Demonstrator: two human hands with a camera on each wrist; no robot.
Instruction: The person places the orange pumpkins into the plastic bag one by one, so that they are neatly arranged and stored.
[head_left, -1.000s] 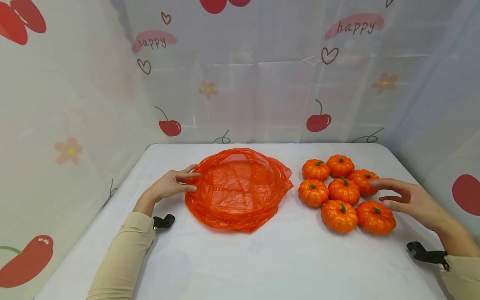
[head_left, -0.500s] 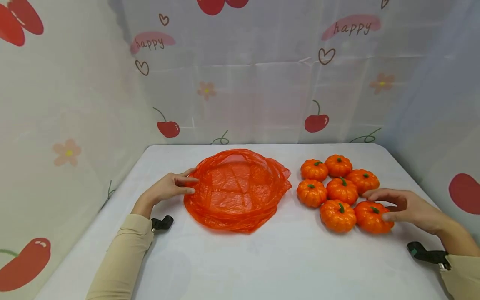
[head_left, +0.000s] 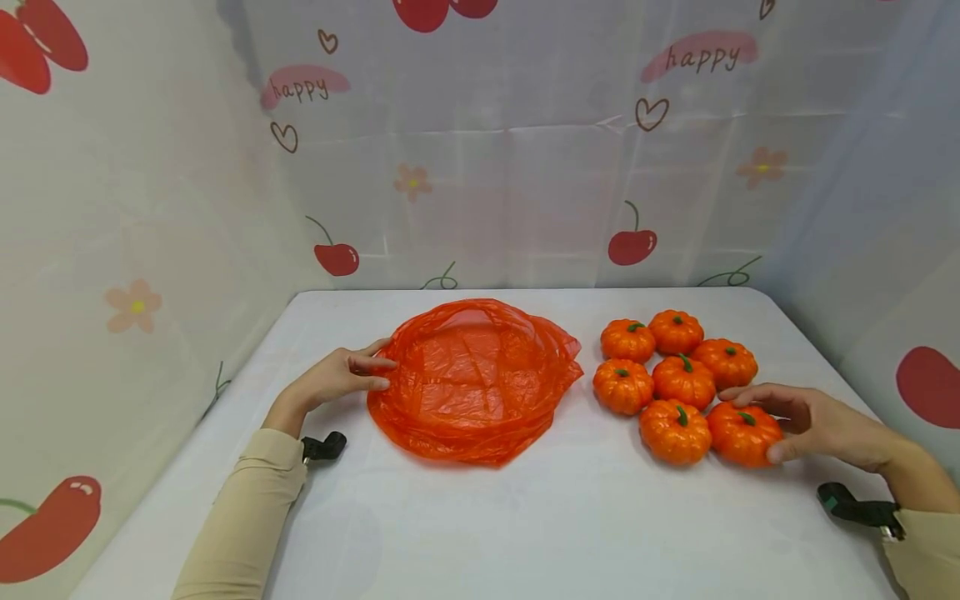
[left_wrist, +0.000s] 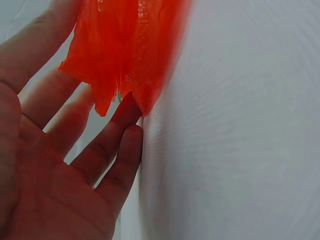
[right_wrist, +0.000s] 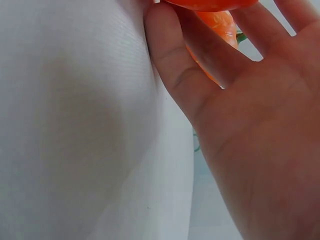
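A thin orange-red plastic bag (head_left: 465, 440) lies spread with its mouth open, left of the table's middle. My left hand (head_left: 330, 382) rests at the bag's left edge, fingers and thumb extended. In the left wrist view the bag's crumpled edge (left_wrist: 107, 55) hangs by the fingertips, and the palm holds nothing. At the right, several small orange pumpkins with green stems sit grouped together. My right hand (head_left: 832, 427) grips the front right pumpkin (head_left: 738, 437), thumb at its near side and fingers over its far side. The right wrist view shows only part of that pumpkin (right_wrist: 215, 4).
Another pumpkin (head_left: 675, 433) sits right beside the gripped one, with more behind it (head_left: 684, 383). All stand on a white table (head_left: 510, 533). A printed curtain (head_left: 510, 208) rises behind the table and along both sides.
My right hand has come down and toward me from above the pumpkins onto the front right one, its fingers closing round it. The left hand and the bag have hardly moved.
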